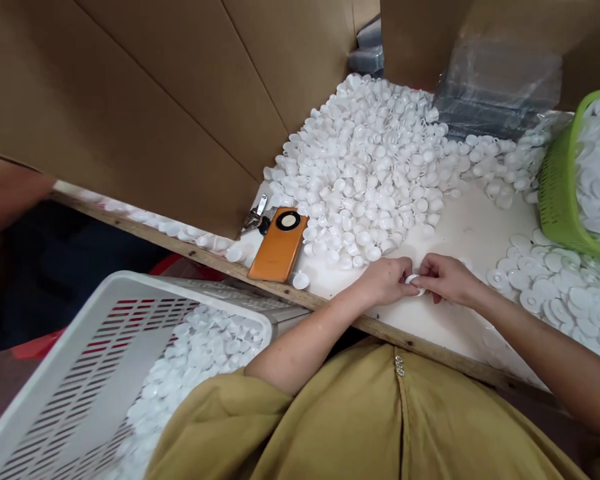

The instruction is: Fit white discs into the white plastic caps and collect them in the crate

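Both hands meet over the near edge of the white tabletop (473,230). My left hand (387,280) is closed, pinching one side of a small round white plastic piece (414,280). On the other side, the bent fingers of my right hand (446,275) grip the same piece. Fingers cover most of it, so its full shape is hidden. Just beyond lies a large heap of small white plastic cups (365,173), some showing little handles. To the right of my right hand, flat white discs (555,283) with raised centres are spread on the table.
An orange phone (279,248) lies at the table edge beside keys (256,215). A white basket (97,313) below left holds white pieces; a green basket (560,180) stands right. Cardboard (180,87) walls the left. Plastic-wrapped stacks (500,87) sit behind. Another person's arm (10,193) shows far left.
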The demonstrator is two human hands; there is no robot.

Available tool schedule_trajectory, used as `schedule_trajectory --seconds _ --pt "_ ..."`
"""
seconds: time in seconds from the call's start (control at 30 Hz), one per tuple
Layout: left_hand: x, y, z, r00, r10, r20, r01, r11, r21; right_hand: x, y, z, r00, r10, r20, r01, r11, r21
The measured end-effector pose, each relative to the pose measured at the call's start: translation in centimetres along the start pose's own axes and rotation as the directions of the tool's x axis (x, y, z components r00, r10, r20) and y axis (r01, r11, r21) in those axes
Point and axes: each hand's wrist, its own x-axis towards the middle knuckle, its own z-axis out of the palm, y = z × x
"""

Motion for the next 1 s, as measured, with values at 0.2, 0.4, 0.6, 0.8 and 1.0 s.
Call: schedule_trajectory --seconds 0.2,0.4,0.6,0.8,1.0 --pt "-8.7 -1.7 -3.5 0.979 -0.053 -0.195 0.014 0.98 -0.197 -1.9 2.1 -1.7 0.947 -0.224 -0.231 0.195 0.971 -0.141" --pt "-25.5 -11.8 -9.8 0.758 -0.63 -0.171 0.652 0.743 0.151 -1.6 5.7 -5.2 0.873 -0.244 -0.423 0.007 0.873 -0.489" --pt "-24.5 -11.9 -7.6 0.703 -0.495 -0.511 0.656 0.728 0.198 -1.7 5.3 -4.3 0.887 -0.298 -0.352 -0.047 0.7 -0.712" --pt "-8.4 -3.2 -3.2 0.807 0.164 -0.567 0.175 0.85 0.496 -2.3 4.9 -4.1 0.837 -0.438 -0.33 -0.045 0.545 -0.837" --pt "-0.4 0.1 -3.1 0.922 0.228 -0.311 0.088 0.66 0.746 -2.2 5.8 -3.6 0.697 -0.548 -0.463 0.134 0.734 -0.666"
